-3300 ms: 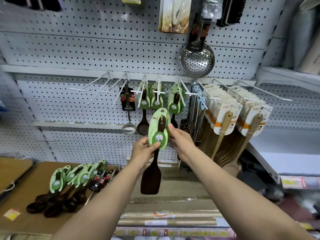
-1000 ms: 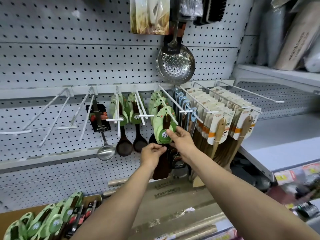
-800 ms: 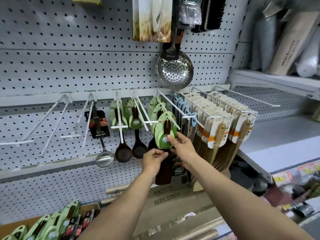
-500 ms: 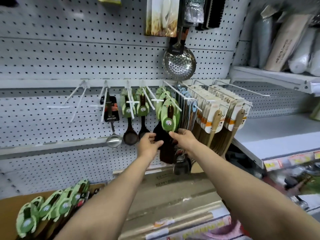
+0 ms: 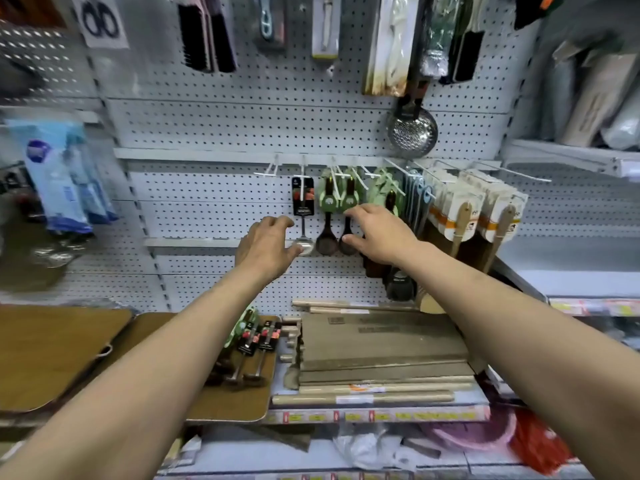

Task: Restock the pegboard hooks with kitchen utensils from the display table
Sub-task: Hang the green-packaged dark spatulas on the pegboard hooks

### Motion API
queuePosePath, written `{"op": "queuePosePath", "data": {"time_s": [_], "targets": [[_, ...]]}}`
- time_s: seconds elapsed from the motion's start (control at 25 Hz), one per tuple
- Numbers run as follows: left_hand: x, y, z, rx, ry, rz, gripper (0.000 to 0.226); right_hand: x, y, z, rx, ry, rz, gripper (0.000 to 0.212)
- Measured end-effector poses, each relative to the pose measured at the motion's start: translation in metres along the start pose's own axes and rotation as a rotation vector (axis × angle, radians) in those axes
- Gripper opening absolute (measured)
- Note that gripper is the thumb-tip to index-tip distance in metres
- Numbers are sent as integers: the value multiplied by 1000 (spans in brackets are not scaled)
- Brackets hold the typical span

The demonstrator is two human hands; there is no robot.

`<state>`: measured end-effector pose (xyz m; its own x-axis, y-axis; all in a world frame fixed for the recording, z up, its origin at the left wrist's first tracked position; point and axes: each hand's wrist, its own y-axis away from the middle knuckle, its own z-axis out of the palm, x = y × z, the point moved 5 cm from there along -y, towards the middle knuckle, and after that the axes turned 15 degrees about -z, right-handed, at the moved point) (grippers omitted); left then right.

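Hanging in a row on the pegboard [image 5: 242, 133] hooks are the carded utensils: a steel ladle with a black card [image 5: 303, 216], two dark spoons on green cards [image 5: 337, 216], and a dark spatula with a green card [image 5: 389, 199] to their right. Both hands are raised before this row, empty; left hand [image 5: 265, 245] has loosely spread fingers just in front of the ladle's bowl, right hand [image 5: 379, 233] relaxed and open near the spoon bowls, whether touching them I cannot tell. Remaining stock lies on the brown display table [image 5: 69, 358] below left: a few steel utensils with black-and-red cards [image 5: 258, 344] and a green-carded piece [image 5: 242, 327], partly hidden by the left forearm. Judgement on handling: these look light and stiff, the steel handles probably slick, the cardboard headers bendable and easily torn at the punched hole. Best taken at the card or upper handle, so the hole can be steered onto a hook's tip; heavy end will swing down. Empty white hooks [image 5: 273, 169] stand left of the ladle. In the way: hook tips project toward the hands; neighbouring hung pieces crowd close and may be knocked swinging. Around: wooden spatulas on white cards [image 5: 485, 209] at right, a perforated skimmer [image 5: 412, 133] above, flat boxes and rolling pins [image 5: 374, 355] stacked beside the table, blue packets [image 5: 62, 174] far left, blurred.
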<state>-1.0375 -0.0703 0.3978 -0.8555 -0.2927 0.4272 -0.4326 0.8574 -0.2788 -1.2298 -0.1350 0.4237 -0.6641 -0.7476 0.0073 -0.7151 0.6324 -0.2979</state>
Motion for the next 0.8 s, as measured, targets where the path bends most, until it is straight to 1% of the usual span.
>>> {"op": "queuePosePath", "data": {"time_s": [0.08,0.2,0.4,0.6,0.8], "targets": [[-21,13,-30,47,15,-9,53,-33,-4,-11,53,7,-75,60],[-50,21,-62,115,24,-5,51,-73,-18,-18,92,4,-132,60],[-111,3,-87,174,14,-8,51,-135,-70,-7,90,-22,-193,60],[-186,-52,-96,141,49,1,50,-180,-147,26,70,-54,-164,59],[-276,-125,-80,49,40,-13,49,-222,-230,89,12,-109,-76,57]]}}
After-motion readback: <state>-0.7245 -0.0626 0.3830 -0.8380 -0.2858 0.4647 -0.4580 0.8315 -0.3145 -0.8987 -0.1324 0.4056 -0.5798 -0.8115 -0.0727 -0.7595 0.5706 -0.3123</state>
